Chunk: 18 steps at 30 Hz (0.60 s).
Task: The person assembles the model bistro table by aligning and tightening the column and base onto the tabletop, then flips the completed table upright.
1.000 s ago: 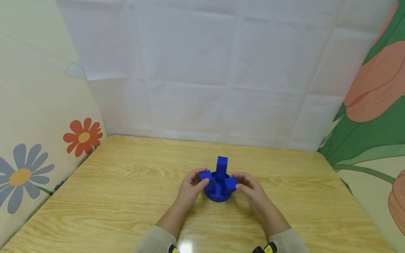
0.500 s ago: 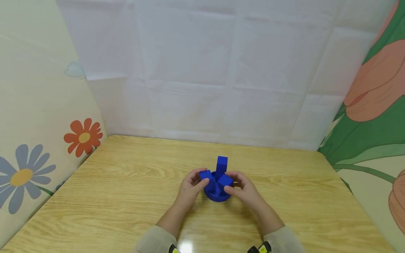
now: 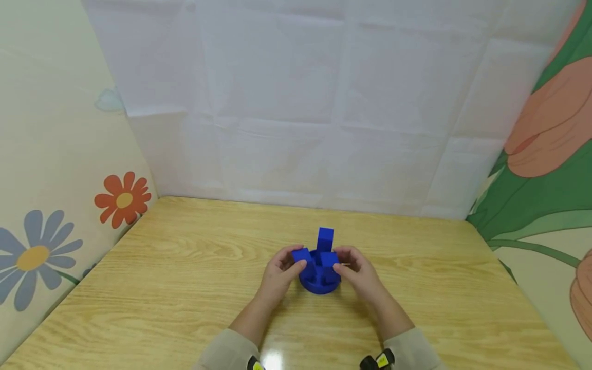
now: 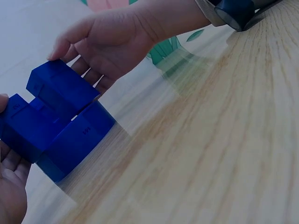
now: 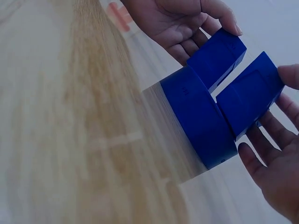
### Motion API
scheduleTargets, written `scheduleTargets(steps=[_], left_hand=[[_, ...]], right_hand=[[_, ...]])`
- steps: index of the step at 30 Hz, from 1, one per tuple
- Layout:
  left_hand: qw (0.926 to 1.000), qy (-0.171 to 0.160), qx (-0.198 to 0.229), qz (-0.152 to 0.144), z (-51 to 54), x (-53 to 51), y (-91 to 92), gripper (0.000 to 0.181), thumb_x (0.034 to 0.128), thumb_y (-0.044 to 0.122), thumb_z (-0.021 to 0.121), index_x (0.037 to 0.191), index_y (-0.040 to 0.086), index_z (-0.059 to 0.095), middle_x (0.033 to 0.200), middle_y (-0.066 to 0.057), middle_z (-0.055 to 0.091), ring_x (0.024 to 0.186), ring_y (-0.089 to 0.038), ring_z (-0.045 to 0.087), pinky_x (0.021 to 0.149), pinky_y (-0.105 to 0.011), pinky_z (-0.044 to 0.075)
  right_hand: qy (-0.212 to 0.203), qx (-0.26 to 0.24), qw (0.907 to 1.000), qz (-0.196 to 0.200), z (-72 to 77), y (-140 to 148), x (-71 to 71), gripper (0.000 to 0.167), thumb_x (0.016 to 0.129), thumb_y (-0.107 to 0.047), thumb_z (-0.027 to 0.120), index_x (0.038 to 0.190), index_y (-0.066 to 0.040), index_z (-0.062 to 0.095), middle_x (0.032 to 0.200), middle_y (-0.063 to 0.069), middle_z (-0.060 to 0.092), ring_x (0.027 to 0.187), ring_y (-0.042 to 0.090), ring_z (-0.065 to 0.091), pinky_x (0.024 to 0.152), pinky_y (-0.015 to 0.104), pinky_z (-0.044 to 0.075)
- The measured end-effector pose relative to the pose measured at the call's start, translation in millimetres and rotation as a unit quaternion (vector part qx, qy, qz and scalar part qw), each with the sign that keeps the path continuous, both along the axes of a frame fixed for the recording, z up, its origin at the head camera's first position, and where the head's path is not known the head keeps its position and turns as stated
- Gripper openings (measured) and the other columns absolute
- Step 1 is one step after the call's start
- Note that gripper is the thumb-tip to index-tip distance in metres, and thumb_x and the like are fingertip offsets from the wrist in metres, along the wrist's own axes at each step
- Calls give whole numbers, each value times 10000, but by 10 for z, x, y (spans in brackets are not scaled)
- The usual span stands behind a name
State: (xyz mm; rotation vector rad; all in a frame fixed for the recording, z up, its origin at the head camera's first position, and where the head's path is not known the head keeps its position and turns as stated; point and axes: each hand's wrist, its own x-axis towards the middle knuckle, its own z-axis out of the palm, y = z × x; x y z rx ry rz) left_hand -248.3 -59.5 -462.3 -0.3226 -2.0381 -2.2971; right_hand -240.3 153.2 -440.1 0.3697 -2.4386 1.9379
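A blue round base (image 3: pixel 320 289) stands on the table with three blue blocks rising from it. My left hand (image 3: pixel 276 277) pinches the left block (image 3: pixel 301 255) between thumb and fingers. On the other side, my right hand (image 3: pixel 363 275) holds the right block (image 3: pixel 330 259), thumb at its near edge and fingers behind. The back block (image 3: pixel 326 239) stands upright and neither hand touches it. In the right wrist view the right block (image 5: pixel 252 95) sits at the rim of the base (image 5: pixel 196 116), with a gap between it and the left block (image 5: pixel 217 56).
The wood-grain table (image 3: pixel 185 288) extends around the blue piece on all sides. A white cloth (image 3: pixel 277 103) hangs behind its far edge. Flower-printed cloths flank the table at left (image 3: pixel 55 154) and right (image 3: pixel 546 205).
My right hand has moved inward and taken hold of the right block. That block has swung from leaning outward to a more upright stand. My left hand has stayed in place.
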Motion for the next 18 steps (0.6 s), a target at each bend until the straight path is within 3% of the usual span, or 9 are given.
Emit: scheduleTargets(steps=[4, 11, 18], left_hand=[[10000, 24, 22, 10, 1, 1, 4, 420, 888, -22, 641, 1289, -95, 536, 1293, -261, 591, 1031, -9, 607, 873, -164, 500], [9999, 33, -102, 37, 8, 12, 2, 411, 901, 9, 646, 1294, -62, 551, 1295, -242, 598, 1061, -51, 602, 882, -171, 500], [9999, -1, -110, 20, 14, 11, 4, 399, 903, 20, 650, 1286, -44, 563, 1295, -234, 601, 1080, -82, 601, 887, -175, 500]], right_hand=[[175, 71, 9997, 120, 6, 16, -3, 373, 928, -78, 613, 1269, 56, 543, 1180, 225, 612, 1050, 134, 550, 896, 247, 462], [261, 790, 9965, 80, 38, -5, -29, 417, 929, -164, 650, 1333, -100, 568, 1241, 132, 601, 1009, 165, 505, 842, 282, 413], [298, 874, 9953, 305, 60, -9, -97, 454, 915, -128, 645, 1355, -63, 558, 1226, 193, 557, 902, 151, 488, 777, 259, 427]])
